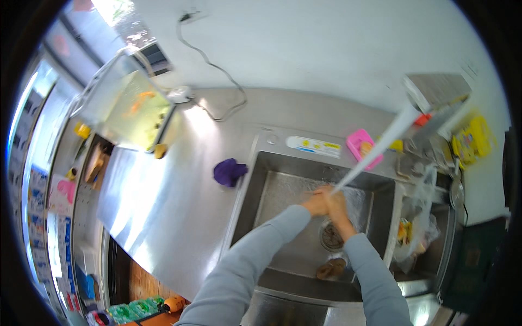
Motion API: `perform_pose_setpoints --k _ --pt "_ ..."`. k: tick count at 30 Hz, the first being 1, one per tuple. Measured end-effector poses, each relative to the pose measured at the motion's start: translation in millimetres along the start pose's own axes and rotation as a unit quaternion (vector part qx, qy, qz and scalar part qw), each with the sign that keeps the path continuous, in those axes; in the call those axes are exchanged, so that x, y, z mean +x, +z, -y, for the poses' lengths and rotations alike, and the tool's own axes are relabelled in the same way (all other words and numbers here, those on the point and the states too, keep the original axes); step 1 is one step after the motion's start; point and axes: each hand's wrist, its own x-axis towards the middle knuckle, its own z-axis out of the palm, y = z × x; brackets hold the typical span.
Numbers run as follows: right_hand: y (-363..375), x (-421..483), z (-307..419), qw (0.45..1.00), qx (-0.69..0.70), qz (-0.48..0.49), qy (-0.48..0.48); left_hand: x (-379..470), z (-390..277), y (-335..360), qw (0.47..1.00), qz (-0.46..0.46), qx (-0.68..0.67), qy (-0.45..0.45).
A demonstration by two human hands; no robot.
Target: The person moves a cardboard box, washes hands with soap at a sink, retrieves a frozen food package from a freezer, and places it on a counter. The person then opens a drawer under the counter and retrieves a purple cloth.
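My left hand (315, 203) and my right hand (335, 200) are pressed together over a stainless steel sink (281, 244), below a falling stream of water (373, 148) from the faucet (438, 89). Both are blurred, and whether anything lies between them cannot be told. Under my right wrist is the drain (332, 236). A wet brown item (331, 269), perhaps a cloth or sponge, lies in the basin nearer to me. Left of the sink, on the steel counter, rests a crumpled purple cloth (230, 172). Behind the rim sits a pink soap dish (364, 148) with something orange in it.
A fish tank (136, 110) with orange fish stands at the back left, beside a white plug strip (180, 94) and its cord. On the right, a smaller basin (436, 248) holds a clear plastic bag (420, 232) with scraps. A yellow package (473, 140) is by the wall.
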Motion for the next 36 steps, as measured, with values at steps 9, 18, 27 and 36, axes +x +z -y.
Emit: perform_pose_setpoints --k 9,18,27,36 --pt "9 -6 29 0.902 0.296 -0.103 0.295 16 -61 -14 0.598 -0.217 -0.647 -0.422" --pt "37 -7 63 0.856 0.306 -0.082 0.408 14 -11 51 0.381 -0.292 -0.825 -0.299" --pt "34 -11 36 0.901 0.217 -0.058 0.371 -9 -63 -26 0.402 -0.199 -0.800 -0.399" --pt "37 -3 22 0.923 0.219 -0.060 0.309 -9 -116 -61 0.485 -0.190 -0.736 -0.432"
